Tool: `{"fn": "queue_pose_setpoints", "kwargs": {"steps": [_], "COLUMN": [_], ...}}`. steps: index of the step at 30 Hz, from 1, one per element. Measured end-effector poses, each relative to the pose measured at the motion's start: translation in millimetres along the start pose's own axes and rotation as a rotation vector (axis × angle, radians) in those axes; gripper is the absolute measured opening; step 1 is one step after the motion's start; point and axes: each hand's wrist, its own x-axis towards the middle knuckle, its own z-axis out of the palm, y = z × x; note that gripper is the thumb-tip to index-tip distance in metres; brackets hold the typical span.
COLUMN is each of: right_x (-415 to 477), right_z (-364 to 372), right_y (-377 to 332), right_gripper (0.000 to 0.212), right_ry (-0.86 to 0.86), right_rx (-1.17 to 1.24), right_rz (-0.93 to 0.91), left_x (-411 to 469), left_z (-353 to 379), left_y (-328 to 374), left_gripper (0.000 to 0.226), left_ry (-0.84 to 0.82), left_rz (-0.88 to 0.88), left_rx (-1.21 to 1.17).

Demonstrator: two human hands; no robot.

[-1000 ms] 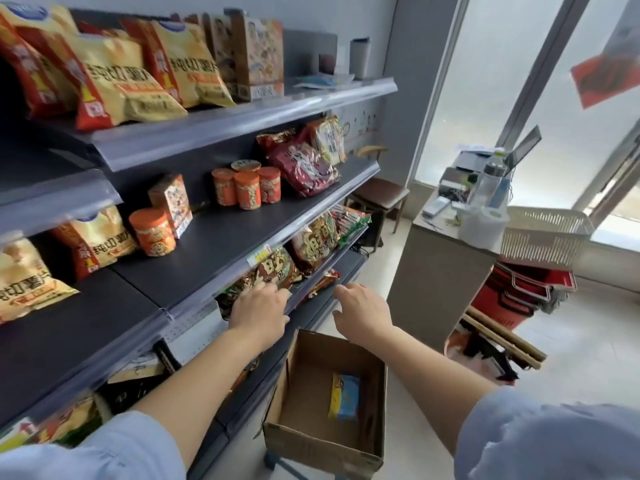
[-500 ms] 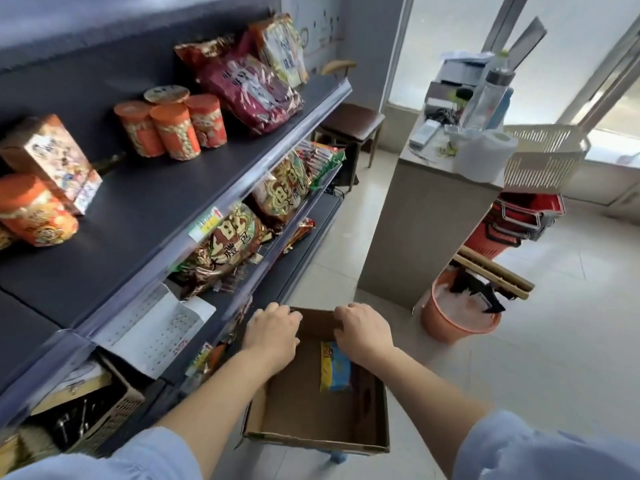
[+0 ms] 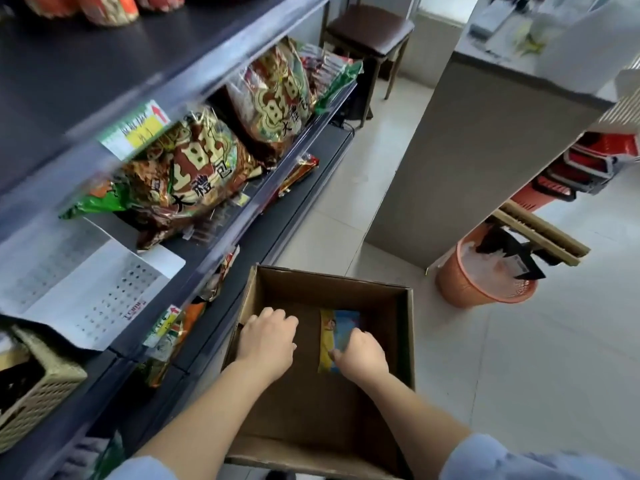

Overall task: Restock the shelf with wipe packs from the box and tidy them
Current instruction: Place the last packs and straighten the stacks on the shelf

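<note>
The yellow-and-blue wipe pack (image 3: 337, 327) is partly hidden by the right hand (image 3: 363, 356), the beige woven basket (image 3: 41, 393) cut off at left

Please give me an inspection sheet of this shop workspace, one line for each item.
Surface: dark shelf, stocked with snack bags; pale tiled floor.
Job's things: open cardboard box holding one wipe pack.
Clutter: wicker basket, white perforated panel.
Grippers: right hand grips the wipe pack; left hand at the box's left wall, grip unclear.
Cables: maybe one dark cord by the shelf end.
Surroundings: stool, counter, orange bin, red baskets.
</note>
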Motion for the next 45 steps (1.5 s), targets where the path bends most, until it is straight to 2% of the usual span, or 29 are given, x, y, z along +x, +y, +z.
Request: {"fn": "queue_pose_setpoints", "kwargs": {"steps": [4, 8, 12, 14, 18, 20, 23, 26, 27, 31, 35, 39, 45], "right_x": [30.8, 49.7, 60.8, 62.4, 54.4, 46.0, 29.4, 9.5, 2.8, -27.4, -56.9, -82.5, -143.9], "right_z": [32.4, 55.0, 69.3, 67.9, 52.3, 39.9, 14.6, -16.5, -27.4, -72.2, -117.8, -154.5, -195.7], "right_y": [3.8, 6.7, 3.2, 1.3, -5.1, -9.1, -14.7, -23.5, -27.5, -49.0, -72.0, -92.5, -137.8], "right_gripper": [0.06, 0.077, 0.055, 0.05, 0.042, 0.047, 0.052, 0.043, 0.04, 0.038, 0.036, 0.023, 0.017], "right_ry": [-0.035, 0.016, 0.157, 0.16, 0.084, 0.034, -0.025, -0.083, -0.095, -0.14, -0.135, -0.186, -0.321], "right_rx": [0.011, -0.015, -0.079, -0.068, -0.044, 0.04, 0.107, 0.077, 0.065, 0.099, 0.147, 0.368, 0.636], "right_rz": [0.139, 0.202, 0.248, 0.24, 0.101, 0.044, -0.08, -0.236, -0.285, -0.406, -0.507, -0.492, -0.55], "left_x": [15.8, 23.0, 26.5, 26.3, 23.5, 20.3, 12.7, 1.0, -3.2, -24.8, -55.1, -89.3, -158.8], "left_z": [32.3, 48.6, 54.0, 52.6, 43.0, 34.9, 16.8, -9.5, -19.9, -64.7, -111.9, -151.5, -199.7], "left_y": [-5.3, -6.8, -8.0, -9.2, -9.6, -8.5, -7.5, -9.3, -10.1, -16.1, -24.0, -40.8, -63.2], "left_gripper": [0.039, 0.038, 0.033, 0.033, 0.032, 0.035, 0.055, 0.068, 0.063, 0.022, 0.007, 0.008, 0.019], "left_ry": [-0.026, -0.045, -0.05, -0.044, -0.046, -0.042, -0.007, 0.006, 0.008, 0.001, 0.04, 0.082, 0.219], "left_rz": [-0.016, -0.013, -0.011, -0.01, -0.019, -0.03, -0.05, -0.075, -0.085, -0.125, -0.228, -0.356, -0.523], "left_rx": [0.002, 0.021, 0.029, 0.03, 0.024, 0.002, -0.043, -0.066, -0.067, -0.084, -0.226, -0.434, -0.644]}}
